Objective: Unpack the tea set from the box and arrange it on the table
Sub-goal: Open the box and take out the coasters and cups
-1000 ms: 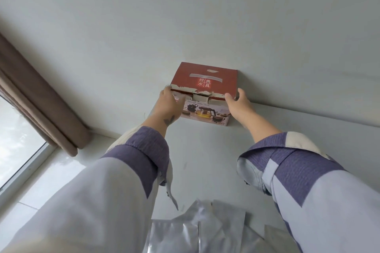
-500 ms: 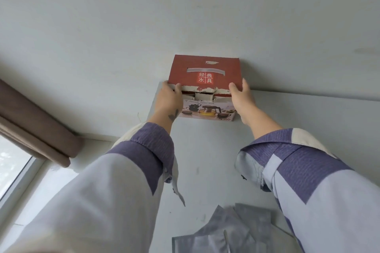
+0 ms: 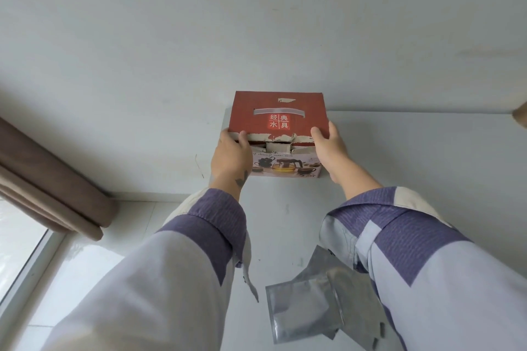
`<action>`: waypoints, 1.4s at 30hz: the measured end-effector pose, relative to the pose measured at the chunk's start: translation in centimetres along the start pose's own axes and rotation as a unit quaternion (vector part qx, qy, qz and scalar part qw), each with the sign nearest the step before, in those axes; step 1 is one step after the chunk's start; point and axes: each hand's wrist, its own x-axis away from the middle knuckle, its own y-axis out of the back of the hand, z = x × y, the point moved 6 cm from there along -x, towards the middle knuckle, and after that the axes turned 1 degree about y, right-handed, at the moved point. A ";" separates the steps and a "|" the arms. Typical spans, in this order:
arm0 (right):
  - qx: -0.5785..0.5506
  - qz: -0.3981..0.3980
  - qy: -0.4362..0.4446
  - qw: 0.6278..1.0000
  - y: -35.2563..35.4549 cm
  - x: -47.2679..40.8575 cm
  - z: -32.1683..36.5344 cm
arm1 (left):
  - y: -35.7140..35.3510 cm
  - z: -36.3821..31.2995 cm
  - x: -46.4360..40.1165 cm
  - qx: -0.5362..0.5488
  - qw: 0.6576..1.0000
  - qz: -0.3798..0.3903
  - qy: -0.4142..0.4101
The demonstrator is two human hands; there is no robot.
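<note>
Nearest to me, low on the table [image 3: 427, 157], lie a few flat silver pouches [image 3: 302, 310], partly under my right sleeve [image 3: 413, 236]; they sit well apart from the work, so I can leave them be. Past my left sleeve [image 3: 211, 225], both arms reach out to the far corner of the table, where the box [image 3: 278, 111] stands close to the wall [image 3: 256, 23] — red on top with a clear strip handle, a picture of a teapot and cups on its front.

My left hand [image 3: 231, 154] is clamped on the box's left front corner, thumb over the torn top edge and the fingers wrapped round the side; my right hand [image 3: 328, 142] grips the right front corner the same way, thumb on the lid. The lid is shut, its front lip ragged, and nothing of the tea set is out yet; I judge the job barely started.

To do this step well I should draw the box toward me with even pull from both hands, keeping it level since the contents are probably glass; bring it to the bare middle of the table, short of the pouches. Then I would lift the lid by the sound card beside the tear — not the frayed lip, which may rip further.
</note>
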 end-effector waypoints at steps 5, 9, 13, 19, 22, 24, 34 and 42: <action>0.056 -0.024 0.003 0.998 0.4 0.4 1.0 | 0.6 -0.7 0.2 -0.001 1.000 0.005 -0.011; 0.082 -0.034 -0.006 0.996 1.0 0.3 1.0 | 1.0 -0.9 0.2 0.027 1.000 0.011 -0.006; 0.030 -0.037 -0.010 0.999 1.1 0.8 0.8 | 1.0 -0.9 0.4 0.069 0.998 0.010 -0.003; -0.081 -0.102 0.023 0.991 1.9 0.6 1.8 | 1.9 -1.3 0.1 0.094 0.995 -0.028 -0.002; -0.098 -0.160 0.034 0.982 2.1 0.4 2.5 | 2.6 -2.0 -0.4 0.114 0.991 -0.074 -0.012; -0.105 -0.192 0.028 0.975 2.2 0.1 3.3 | 3.1 -2.7 -0.6 0.128 0.986 -0.101 -0.019; -0.160 -0.170 0.075 0.970 2.9 -4.5 6.3 | 2.3 -6.2 -4.5 0.098 0.989 -0.059 -0.091; -0.053 -0.136 0.115 0.983 1.5 -8.3 8.0 | -1.3 -4.8 -6.1 -0.104 0.988 0.022 -0.115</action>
